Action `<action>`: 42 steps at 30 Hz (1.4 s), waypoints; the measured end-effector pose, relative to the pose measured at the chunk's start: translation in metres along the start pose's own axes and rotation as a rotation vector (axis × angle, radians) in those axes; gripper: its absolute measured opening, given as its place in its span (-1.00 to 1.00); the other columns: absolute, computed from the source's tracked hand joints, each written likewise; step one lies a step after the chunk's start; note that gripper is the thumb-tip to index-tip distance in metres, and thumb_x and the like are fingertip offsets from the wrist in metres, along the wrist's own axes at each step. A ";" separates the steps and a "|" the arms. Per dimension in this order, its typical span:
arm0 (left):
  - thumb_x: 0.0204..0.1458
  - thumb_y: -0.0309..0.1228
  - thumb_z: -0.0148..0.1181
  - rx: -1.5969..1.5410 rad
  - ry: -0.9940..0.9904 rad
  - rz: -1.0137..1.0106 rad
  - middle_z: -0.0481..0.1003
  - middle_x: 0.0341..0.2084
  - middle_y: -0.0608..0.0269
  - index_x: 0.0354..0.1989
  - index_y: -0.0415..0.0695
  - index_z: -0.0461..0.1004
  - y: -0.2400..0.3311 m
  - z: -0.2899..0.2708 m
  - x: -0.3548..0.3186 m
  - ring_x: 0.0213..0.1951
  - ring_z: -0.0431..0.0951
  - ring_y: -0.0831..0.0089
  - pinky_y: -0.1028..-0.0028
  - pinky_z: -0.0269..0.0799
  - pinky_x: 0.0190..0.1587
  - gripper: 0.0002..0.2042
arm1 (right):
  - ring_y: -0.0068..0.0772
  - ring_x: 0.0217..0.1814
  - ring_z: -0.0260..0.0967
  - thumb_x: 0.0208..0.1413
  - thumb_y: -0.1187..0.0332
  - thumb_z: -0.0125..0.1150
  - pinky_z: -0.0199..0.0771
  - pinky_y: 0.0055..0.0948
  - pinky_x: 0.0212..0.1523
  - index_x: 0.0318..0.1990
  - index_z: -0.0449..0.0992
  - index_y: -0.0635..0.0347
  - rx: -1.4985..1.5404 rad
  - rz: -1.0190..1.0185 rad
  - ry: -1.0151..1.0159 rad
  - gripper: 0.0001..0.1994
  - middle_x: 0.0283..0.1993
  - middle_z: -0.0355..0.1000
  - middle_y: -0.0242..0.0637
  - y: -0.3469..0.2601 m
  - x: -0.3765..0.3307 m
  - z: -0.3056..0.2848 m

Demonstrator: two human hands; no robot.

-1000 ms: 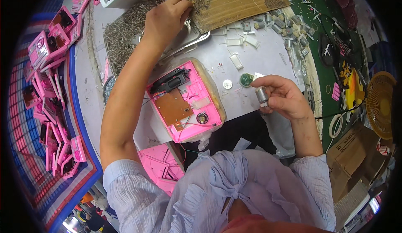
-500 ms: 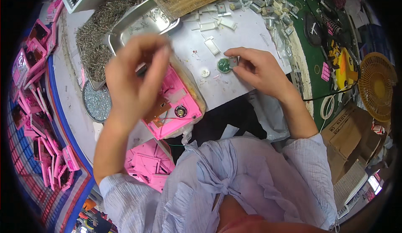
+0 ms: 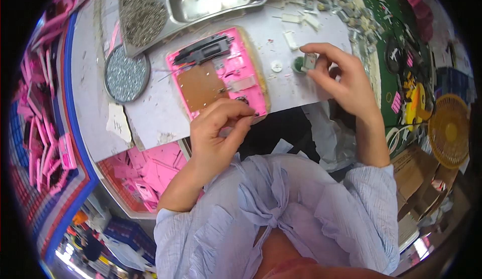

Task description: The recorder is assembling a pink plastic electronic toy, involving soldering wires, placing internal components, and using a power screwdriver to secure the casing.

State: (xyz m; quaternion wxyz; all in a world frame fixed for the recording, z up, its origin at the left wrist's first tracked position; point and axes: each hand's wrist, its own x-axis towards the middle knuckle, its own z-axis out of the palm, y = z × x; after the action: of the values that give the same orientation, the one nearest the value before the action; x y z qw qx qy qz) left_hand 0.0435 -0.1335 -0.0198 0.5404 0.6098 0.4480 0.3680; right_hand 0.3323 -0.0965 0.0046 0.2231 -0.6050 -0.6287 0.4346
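Pink plastic forms the open casing [image 3: 257,92] that lies tilted on the white table [image 3: 155,123], and the left hand [image 3: 217,134] reaches over its lower edge. That forearm comes up from the lower left, out of a pale blue sleeve [image 3: 181,239], and slants to the right. The back of the hand faces up, with the index finger arched and the thumb laid along below it, so that their tips come together above the casing's lower right corner. Whether something tiny is pinched between them I cannot tell, as the spot is dark and small.

The right hand [image 3: 346,81] stands well apart from it, to the right of the casing. Its forearm rises almost straight from the sleeve, and the hand leans left, with the index finger bowed over and the thumb coming up from below. Between these two tips it grips a small grey motor [image 3: 310,61], held just beside a green round piece [image 3: 297,65]. A white disc [image 3: 276,66] lies to the left of that piece.

Inside the casing are a long black part [image 3: 205,49], a brown board [image 3: 201,86] and a round speaker [image 3: 242,99], partly hidden by the left fingers.
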 end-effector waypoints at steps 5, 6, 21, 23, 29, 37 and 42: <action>0.08 -0.67 0.32 -0.116 0.107 -0.043 0.59 -0.25 0.18 -0.05 -0.26 0.51 -0.009 0.010 -0.005 -0.23 0.63 0.51 0.53 0.58 -0.18 -0.74 | -0.77 -0.41 0.25 0.14 0.60 0.30 0.23 -0.72 -0.42 0.23 0.45 0.32 0.803 0.096 -0.300 -0.53 -0.38 0.37 -0.51 -0.031 -0.010 0.055; 0.09 -0.67 0.31 -0.118 0.108 -0.039 0.59 -0.24 0.18 -0.03 -0.27 0.49 -0.009 0.010 -0.006 -0.22 0.63 0.51 0.53 0.58 -0.17 -0.72 | -0.76 -0.45 0.25 0.11 0.56 0.32 0.24 -0.71 -0.46 0.23 0.44 0.33 0.858 0.101 -0.319 -0.51 -0.39 0.37 -0.51 -0.031 -0.007 0.063; 0.07 -0.67 0.32 -0.038 0.119 0.100 0.57 -0.26 0.15 -0.07 -0.26 0.48 -0.009 0.003 -0.006 -0.21 0.64 0.39 0.45 0.58 -0.17 -0.74 | -0.41 -0.27 0.46 0.02 0.55 0.40 0.46 -0.48 -0.32 0.05 0.54 0.21 0.196 -0.419 -0.084 -0.61 -0.26 0.50 -0.29 -0.033 -0.003 0.075; 0.02 -0.66 0.36 0.322 0.077 0.271 0.59 -0.32 0.12 -0.14 -0.25 0.51 -0.006 -0.003 -0.002 -0.25 0.66 0.29 0.41 0.58 -0.20 -0.76 | -0.25 -0.27 0.49 -0.05 0.53 0.44 0.50 -0.40 -0.32 0.00 0.55 0.20 0.008 -0.624 -0.012 -0.61 -0.25 0.51 -0.23 -0.029 0.003 0.072; -0.04 -0.67 0.37 0.157 0.182 0.341 0.62 -0.29 0.07 -0.21 -0.23 0.53 -0.012 -0.003 -0.001 -0.27 0.66 0.19 0.35 0.57 -0.22 -0.78 | -0.19 -0.31 0.52 -0.16 0.48 0.49 0.54 -0.34 -0.36 -0.12 0.57 0.19 -0.112 -0.861 0.104 -0.63 -0.26 0.53 -0.21 -0.029 0.004 0.070; -0.05 -0.69 0.34 0.221 0.076 0.363 0.58 -0.24 0.02 -0.20 -0.24 0.48 -0.010 -0.013 0.003 -0.22 0.62 0.17 0.33 0.54 -0.17 -0.75 | -0.18 -0.28 0.54 -0.16 0.46 0.38 0.60 -0.37 -0.39 -0.21 0.61 0.24 -0.168 -1.017 0.119 -0.72 -0.26 0.53 -0.17 -0.022 0.009 0.074; -0.06 -0.67 0.38 0.349 0.105 0.464 0.54 -0.23 0.05 -0.28 -0.23 0.53 -0.015 -0.019 0.004 -0.17 0.58 0.27 0.40 0.51 -0.16 -0.81 | -0.18 -0.25 0.55 -0.13 0.45 0.37 0.62 -0.38 -0.36 -0.18 0.63 0.22 -0.129 -1.028 0.104 -0.72 -0.25 0.53 -0.16 -0.019 0.014 0.075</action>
State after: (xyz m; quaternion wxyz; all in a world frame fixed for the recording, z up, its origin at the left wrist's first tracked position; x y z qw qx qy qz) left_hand 0.0250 -0.1234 -0.0324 0.3046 0.7598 0.3805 0.4303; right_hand 0.2585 -0.1019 -0.0229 0.4009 -0.2514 -0.8582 0.1988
